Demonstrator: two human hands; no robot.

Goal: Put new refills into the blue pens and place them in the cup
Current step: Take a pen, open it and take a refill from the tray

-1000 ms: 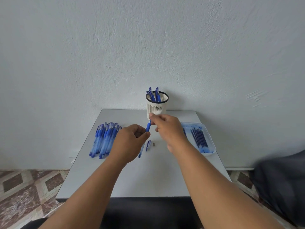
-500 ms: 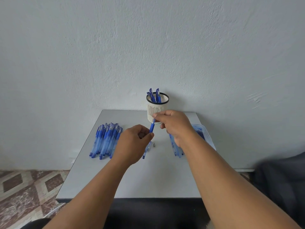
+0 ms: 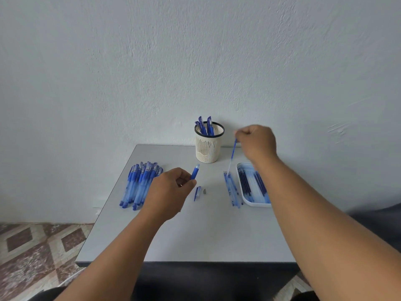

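My left hand point(image 3: 169, 192) grips a blue pen barrel point(image 3: 194, 172) that sticks up from its fingers over the middle of the grey table point(image 3: 195, 235). My right hand point(image 3: 258, 142) pinches the top of a thin refill point(image 3: 232, 154), which hangs down toward a few loose refills point(image 3: 232, 190) on the table. A pen cap point(image 3: 197, 193) and a small metal tip point(image 3: 204, 191) lie right of my left hand. The cream mesh cup point(image 3: 208, 146) at the table's back holds a few blue pens point(image 3: 205, 127).
A pile of several blue pens point(image 3: 140, 183) lies at the table's left. A white tray point(image 3: 249, 200) with dark blue refills point(image 3: 247, 183) sits at the right, partly under my right forearm. A wall rises directly behind the table. Patterned floor tiles point(image 3: 32, 246) show at lower left.
My right hand pulled the refill out of the barrel and carried it up and right, past the cup toward the tray. My left hand kept the barrel nearly in place.
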